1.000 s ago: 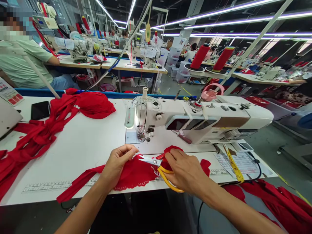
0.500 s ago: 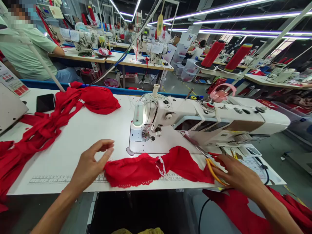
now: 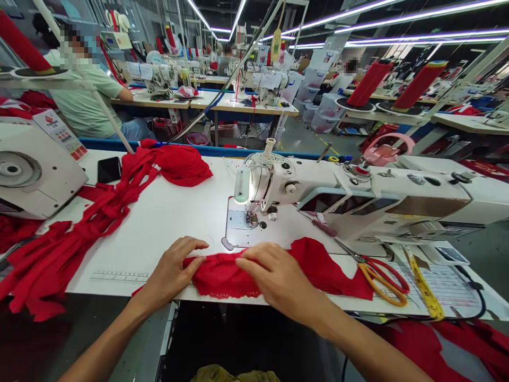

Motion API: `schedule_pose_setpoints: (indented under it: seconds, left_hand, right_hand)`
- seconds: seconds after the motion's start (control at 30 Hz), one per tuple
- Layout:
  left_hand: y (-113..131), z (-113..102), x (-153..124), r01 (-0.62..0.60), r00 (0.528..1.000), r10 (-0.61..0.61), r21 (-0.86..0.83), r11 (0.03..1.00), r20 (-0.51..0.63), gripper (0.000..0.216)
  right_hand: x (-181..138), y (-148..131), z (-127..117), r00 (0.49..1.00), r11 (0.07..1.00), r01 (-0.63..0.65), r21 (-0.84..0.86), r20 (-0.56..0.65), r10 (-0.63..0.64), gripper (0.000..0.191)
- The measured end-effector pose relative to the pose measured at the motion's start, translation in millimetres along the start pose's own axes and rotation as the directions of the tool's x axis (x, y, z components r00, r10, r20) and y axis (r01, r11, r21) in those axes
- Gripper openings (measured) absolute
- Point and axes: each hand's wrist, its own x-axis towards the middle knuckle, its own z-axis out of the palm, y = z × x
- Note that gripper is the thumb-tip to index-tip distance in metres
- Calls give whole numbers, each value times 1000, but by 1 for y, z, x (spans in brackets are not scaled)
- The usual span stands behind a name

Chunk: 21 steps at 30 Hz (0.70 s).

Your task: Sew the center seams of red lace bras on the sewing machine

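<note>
A red lace fabric piece (image 3: 318, 268) lies along the near edge of the white table (image 3: 167, 217). My left hand (image 3: 175, 270) rests on its left end with fingers spread flat. My right hand (image 3: 274, 276) lies palm down on its middle. Both hands press the cloth and neither clasps it. The scissors (image 3: 377, 270) with red and yellow handles lie on the table to the right of the fabric, apart from my hands. The white sewing machine (image 3: 358, 199) stands just behind the fabric, its needle area (image 3: 250, 217) lit by its lamp.
A long pile of red fabric strips (image 3: 103, 207) covers the table's left side, next to a black phone (image 3: 108, 168). A yellow measuring tape (image 3: 423, 286) lies at the right. A second machine (image 3: 32, 170) sits far left. A person in a green shirt (image 3: 87, 101) works behind.
My right hand has put the scissors down at the right and come back onto the fabric. My left hand, lifted half a second ago, is down on the fabric's left end.
</note>
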Motion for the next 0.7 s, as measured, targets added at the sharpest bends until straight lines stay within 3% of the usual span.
schedule_pose_setpoints:
  seconds: [0.1, 0.2, 0.33, 0.47, 0.57, 0.7]
  left_hand:
    - [-6, 1, -4, -68, 998, 66, 112, 991, 19, 21]
    - [-11, 5, -6, -103, 995, 103, 212, 972, 11, 18]
    - [-9, 9, -5, -122, 991, 132, 238, 964, -29, 20]
    - [8, 9, -2, -216, 959, 268, 372, 903, -94, 23]
    - [22, 4, -3, -247, 917, 354, 434, 866, -184, 23]
    - [31, -7, -9, -199, 875, 332, 365, 909, -352, 21]
  right_hand:
    - [36, -10, 35, 984, 997, 61, -47, 170, -52, 32]
    - [46, -6, 51, 967, 996, 36, -85, 256, -13, 27]
    - [47, -4, 47, 985, 999, 31, -8, 168, -29, 24]
    - [56, -10, 44, 988, 995, 33, 98, 146, -47, 12]
    - [60, -12, 45, 993, 998, 54, 18, 107, -56, 21]
    - [54, -7, 38, 995, 994, 95, -60, -22, -97, 25]
